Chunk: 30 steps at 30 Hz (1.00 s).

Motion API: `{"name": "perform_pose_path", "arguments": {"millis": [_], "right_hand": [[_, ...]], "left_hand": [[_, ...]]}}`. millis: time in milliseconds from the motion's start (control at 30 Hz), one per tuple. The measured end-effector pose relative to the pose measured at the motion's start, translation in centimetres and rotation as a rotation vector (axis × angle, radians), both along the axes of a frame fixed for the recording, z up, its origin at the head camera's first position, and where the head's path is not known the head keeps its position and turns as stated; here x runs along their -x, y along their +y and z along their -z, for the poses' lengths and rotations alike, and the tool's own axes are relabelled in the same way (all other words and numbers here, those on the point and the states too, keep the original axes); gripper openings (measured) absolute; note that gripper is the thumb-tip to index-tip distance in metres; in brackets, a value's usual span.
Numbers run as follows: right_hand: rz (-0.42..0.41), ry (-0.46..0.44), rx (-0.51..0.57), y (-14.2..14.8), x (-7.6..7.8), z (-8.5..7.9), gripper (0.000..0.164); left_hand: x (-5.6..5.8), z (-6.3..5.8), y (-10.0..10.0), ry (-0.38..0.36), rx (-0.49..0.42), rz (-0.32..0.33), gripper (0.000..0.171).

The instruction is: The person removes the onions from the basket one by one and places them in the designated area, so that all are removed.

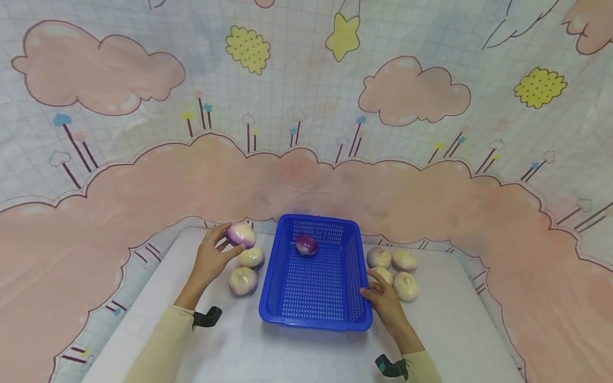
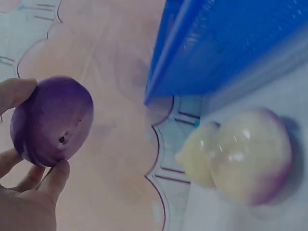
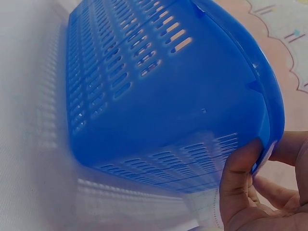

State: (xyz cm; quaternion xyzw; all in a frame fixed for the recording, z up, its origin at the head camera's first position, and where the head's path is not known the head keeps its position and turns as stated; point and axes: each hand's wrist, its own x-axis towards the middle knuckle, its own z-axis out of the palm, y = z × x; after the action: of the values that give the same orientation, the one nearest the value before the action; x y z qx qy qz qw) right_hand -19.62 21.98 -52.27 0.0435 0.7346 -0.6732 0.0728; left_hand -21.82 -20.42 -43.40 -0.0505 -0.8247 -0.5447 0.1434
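My left hand (image 1: 210,260) holds a purple-and-white onion (image 1: 241,235) between thumb and fingertips, raised at the left of the basket. In the left wrist view this onion (image 2: 55,120) shows its purple side and a small dark hole. A blue perforated plastic basket (image 1: 273,276) is in the middle, and my right hand (image 1: 387,303) grips its rim on the right side. The right wrist view shows the thumb and fingers pinching the basket rim (image 3: 272,96). Inside the basket, near its far end, lies a darker purple onion (image 1: 306,244).
Two pale onions, a farther one (image 1: 252,257) and a nearer one (image 1: 242,281), sit left of the basket on the white table (image 1: 230,351). Several more pale onions (image 1: 405,286) are grouped at the right, beside my right hand. A printed cloth (image 1: 306,186) hangs behind the table.
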Motion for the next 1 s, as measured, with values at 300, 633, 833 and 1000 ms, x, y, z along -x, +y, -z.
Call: {"name": "perform_pose_path", "arguments": {"millis": [300,633,833,1000], "right_hand": [[-0.002,0.002,0.006,0.1,0.0,0.2,0.059],[-0.007,0.005,-0.001,0.1,0.1,0.2,0.059],[-0.008,0.006,-0.007,0.1,0.0,0.2,0.059],[-0.006,0.007,-0.003,0.1,-0.1,0.1,0.06]], "left_hand": [[1.0,2.9,-3.0,0.011,-0.016,-0.128,0.072],[0.8,4.5,-4.5,-0.011,0.024,-0.236,0.069],[1.1,5.6,-5.3,-0.086,-0.039,-0.231,0.071],[1.7,6.7,-5.9,-0.138,-0.038,-0.251,0.071]]}}
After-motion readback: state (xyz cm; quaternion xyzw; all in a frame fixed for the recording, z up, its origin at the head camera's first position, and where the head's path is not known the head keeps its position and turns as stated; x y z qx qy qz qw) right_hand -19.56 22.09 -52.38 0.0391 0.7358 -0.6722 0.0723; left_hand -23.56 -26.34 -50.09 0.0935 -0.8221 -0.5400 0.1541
